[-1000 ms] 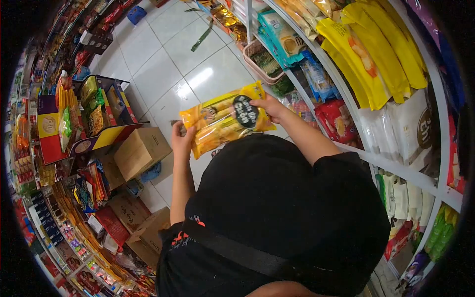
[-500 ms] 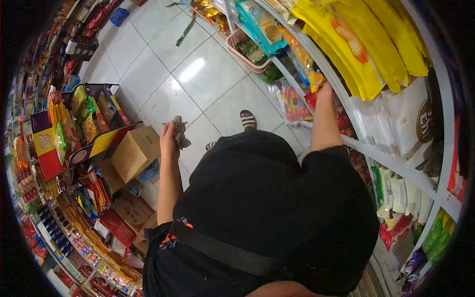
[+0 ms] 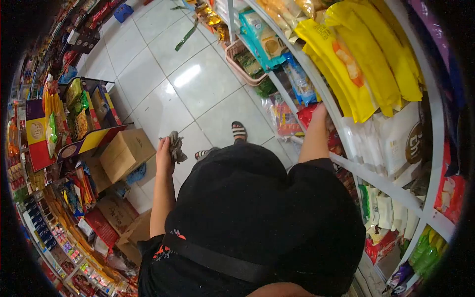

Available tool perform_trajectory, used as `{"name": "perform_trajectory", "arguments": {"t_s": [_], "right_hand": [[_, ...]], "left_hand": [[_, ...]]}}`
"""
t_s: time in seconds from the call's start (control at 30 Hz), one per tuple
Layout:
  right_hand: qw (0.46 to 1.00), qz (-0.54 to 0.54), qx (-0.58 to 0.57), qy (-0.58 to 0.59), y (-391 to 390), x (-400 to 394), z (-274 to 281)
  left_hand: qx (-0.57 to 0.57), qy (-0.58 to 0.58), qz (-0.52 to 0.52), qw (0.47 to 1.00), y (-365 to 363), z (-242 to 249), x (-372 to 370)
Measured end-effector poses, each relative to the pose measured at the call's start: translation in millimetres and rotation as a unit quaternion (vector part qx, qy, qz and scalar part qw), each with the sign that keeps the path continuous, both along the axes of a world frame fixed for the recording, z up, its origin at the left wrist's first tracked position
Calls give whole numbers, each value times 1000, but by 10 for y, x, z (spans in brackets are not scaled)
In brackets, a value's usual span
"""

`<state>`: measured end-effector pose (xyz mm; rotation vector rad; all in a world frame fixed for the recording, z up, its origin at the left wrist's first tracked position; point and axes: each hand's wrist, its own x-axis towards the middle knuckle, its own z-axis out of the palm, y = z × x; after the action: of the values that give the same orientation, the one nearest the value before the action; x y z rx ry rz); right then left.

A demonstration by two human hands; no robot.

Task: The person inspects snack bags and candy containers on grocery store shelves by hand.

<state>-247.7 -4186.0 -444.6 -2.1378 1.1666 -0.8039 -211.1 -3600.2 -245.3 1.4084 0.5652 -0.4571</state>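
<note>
My left hand (image 3: 164, 150) is closed around a crumpled grey cloth (image 3: 176, 147), held out over the tiled floor. On the other side my right hand (image 3: 319, 117) reaches into a lower level of the white shelf, beside a red packet (image 3: 306, 114). Its fingers are largely hidden by the shelf edge and the packets, so I cannot see whether they grip anything. A blue packet (image 3: 300, 82) lies just beyond that hand. Large yellow bags (image 3: 350, 59) hang over the shelf edge above it.
A pink basket (image 3: 244, 63) with green packs stands at the shelf's foot. To the left are a display box of snacks (image 3: 81, 116), a cardboard box (image 3: 126, 154) and crowded racks. A green strip (image 3: 186, 35) lies on the floor tiles (image 3: 163, 74).
The orange-yellow packet by my right hand is out of sight, and the blue packet behind shows more fully. My right hand sits lower, by the red packet. My left hand still holds the cloth.
</note>
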Motion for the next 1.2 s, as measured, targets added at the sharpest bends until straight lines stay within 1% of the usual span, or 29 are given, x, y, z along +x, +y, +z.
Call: {"name": "perform_trajectory", "arguments": {"t_s": [0.07, 0.13, 0.17, 0.23, 0.27, 0.3, 0.33, 0.4, 0.43, 0.47, 0.5, 0.53, 0.6, 0.63, 0.73, 0.77, 0.8, 0.83, 0.87, 0.9, 0.93, 1.0, 1.03, 1.07, 1.1, 1.13, 1.17, 1.2], "right_hand": [[995, 37, -85, 20, 27, -81, -214], [989, 62, -128, 31, 112, -120, -188], [991, -4, 25, 131, 271, -111, 92], [977, -40, 135, 158, 548, -49, 678], [966, -62, 187, 168, 661, -51, 832], [984, -56, 72, 150, 761, -77, 773], [989, -52, -47, 132, 853, -98, 708], [990, 41, 9, 137, 1170, -162, 785], [980, 108, 15, 165, 1335, -231, 683], [969, 142, 47, 197, 1509, -253, 561], [933, 222, 76, 272, 1631, -330, 309], [884, 302, 102, 342, 1772, -392, 123], [806, 358, 244, 403, 2142, -446, 408], [758, 397, 317, 409, 2256, -449, 444], [763, 445, 324, 339, 2663, -393, 429], [768, 450, 328, 316, 2820, -342, 589], [773, 453, 334, 292, 2968, -279, 747], [782, 477, 308, 257, 3118, -213, 865], [790, 498, 280, 221, 3266, -139, 1016], [776, 521, 308, 177, 3418, -63, 1384], [760, 541, 334, 134, 3567, 7, 1753], [749, 588, 303, 41, 3865, 124, 2027], [768, 604, 214, 7, 4011, 184, 2020], [779, 614, 122, -26, 4124, 227, 2012], [758, 625, 185, 15, 4196, 250, 2133], [743, 630, 222, 43, 4246, 270, 2079], [760, 617, 203, 28, 4308, 247, 1988], [778, 602, 179, 15, 4330, 197, 1915]], "left_hand": [[-13, 2, -3, 1000, -61, -45, -31], [-15, 19, -16, 1000, -117, -57, -18], [-19, 19, -27, 999, -129, -70, -13], [-28, 21, -38, 999, -106, -82, -24], [-39, 20, -41, 998, -113, -99, -8], [-53, 19, -47, 997, -144, -126, 27], [-54, 16, -53, 997, -147, -151, 53], [-63, 0, -78, 995, -191, -176, 92], [-60, 7, -89, 994, -230, -181, 105], [-55, 12, -96, 994, -246, -172, 114], [-47, 18, -98, 994, -242, -156, 119], [-44, 23, -114, 992, -228, -139, 130], [-39, 30, -138, 989, -194, -123, 167], [-49, 31, -137, 989, -173, -121, 185], [-67, 34, -150, 986, -105, -23, 254], [-97, 46, -154, 982, -53, -43, 282], [-124, 34, -157, 979, -35, -36, 295], [-150, 23, -163, 975, -31, -12, 298], [-176, 11, -171, 969, -21, 16, 318], [-232, 49, -172, 956, 11, 35, 348], [-279, 30, -183, 942, -18, 126, 330], [-292, 28, -201, 935, -35, 271, 288], [-290, 46, -217, 931, -54, 320, 263], [-303, 98, -230, 920, -17, 225, 254], [-300, 98, -265, 911, -10, 238, 229], [-297, 100, -302, 900, -33, 277, 181], [-283, 47, -321, 903, -79, 357, 134], [-238, 64, -318, 915, -31, 166, 156]]}}
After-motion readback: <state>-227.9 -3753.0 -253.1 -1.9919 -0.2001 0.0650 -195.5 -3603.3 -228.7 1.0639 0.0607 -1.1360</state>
